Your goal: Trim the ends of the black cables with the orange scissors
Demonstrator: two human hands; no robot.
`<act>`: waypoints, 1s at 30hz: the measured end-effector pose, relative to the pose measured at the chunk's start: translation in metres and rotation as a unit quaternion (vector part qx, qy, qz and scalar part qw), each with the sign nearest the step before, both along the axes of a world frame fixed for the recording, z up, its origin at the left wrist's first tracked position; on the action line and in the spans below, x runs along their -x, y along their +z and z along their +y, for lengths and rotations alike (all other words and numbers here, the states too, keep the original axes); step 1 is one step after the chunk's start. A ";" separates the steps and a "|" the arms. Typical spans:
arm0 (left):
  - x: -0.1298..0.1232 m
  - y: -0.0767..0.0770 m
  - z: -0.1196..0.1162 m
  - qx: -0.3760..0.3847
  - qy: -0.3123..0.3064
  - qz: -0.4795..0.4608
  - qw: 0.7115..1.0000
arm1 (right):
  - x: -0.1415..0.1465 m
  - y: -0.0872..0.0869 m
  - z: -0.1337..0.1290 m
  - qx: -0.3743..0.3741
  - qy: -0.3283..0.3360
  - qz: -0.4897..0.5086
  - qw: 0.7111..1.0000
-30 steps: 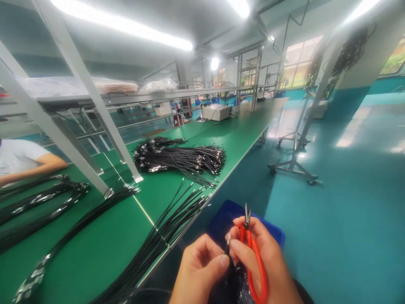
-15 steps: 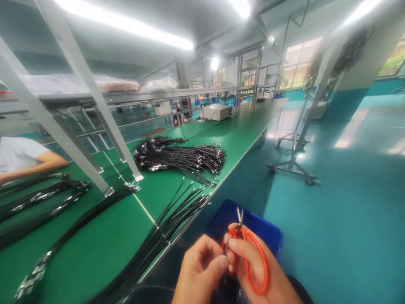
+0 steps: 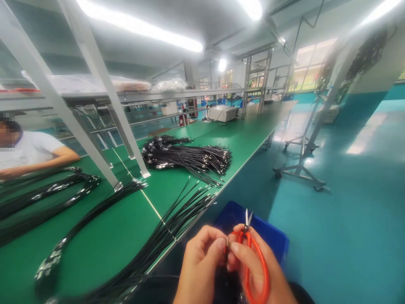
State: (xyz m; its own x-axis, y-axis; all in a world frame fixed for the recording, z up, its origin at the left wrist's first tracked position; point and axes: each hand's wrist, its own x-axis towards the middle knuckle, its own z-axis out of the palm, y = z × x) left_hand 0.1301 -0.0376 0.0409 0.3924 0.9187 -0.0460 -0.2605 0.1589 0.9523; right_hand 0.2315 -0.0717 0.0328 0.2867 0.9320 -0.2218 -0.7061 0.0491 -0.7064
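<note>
My left hand [image 3: 202,257] is closed in a pinch on the end of a thin black cable [image 3: 226,256], in front of the table edge. My right hand [image 3: 257,259] wraps loosely around orange-handled scissors [image 3: 265,276], whose blades point up and stand slightly apart. Its thumb and fingertips also meet at the cable end, touching or almost touching my left fingertips. What exactly lies between the fingertips is too small to make out. Below the hands, more dark cable hangs blurred. Just beyond them stands a blue bin [image 3: 275,236], partly hidden by my right hand.
Black cables [image 3: 171,223] lie along the edge of the green table [image 3: 126,236]. A large cable bundle [image 3: 190,158] rests further back, near a pale box [image 3: 223,113]. Metal posts [image 3: 104,97] rise on the left, where another person [image 3: 41,152] sits. A wheeled stand [image 3: 302,156] is on the floor.
The view has swung slightly left, so the surroundings sit further right. My left fingertips have come up against my right thumb at the cable end. The scissors stay in my right hand.
</note>
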 end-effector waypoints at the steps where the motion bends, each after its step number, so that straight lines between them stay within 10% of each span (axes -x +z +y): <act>1: 0.000 0.000 0.000 0.012 0.004 -0.023 1.000 | 0.000 0.000 0.000 0.000 -0.002 -0.002 1.000; 10: -0.003 -0.009 -0.001 0.003 0.024 -0.088 0.996 | -0.001 0.000 0.000 -0.007 0.023 0.038 0.999; 15: 0.008 -0.009 -0.001 -0.100 0.105 0.066 0.987 | -0.003 -0.004 0.000 -0.009 0.028 0.043 0.999; 19: 0.007 -0.008 -0.008 -0.375 0.236 0.264 0.857 | -0.001 -0.004 0.002 -0.007 0.029 0.043 0.999; 26: 0.007 -0.016 -0.008 -0.462 0.270 0.392 0.748 | 0.003 0.001 0.000 -0.009 0.026 0.053 0.998; 30: 0.018 -0.013 -0.006 -0.401 0.236 0.356 0.810 | 0.004 0.003 0.002 -0.014 0.003 0.038 0.999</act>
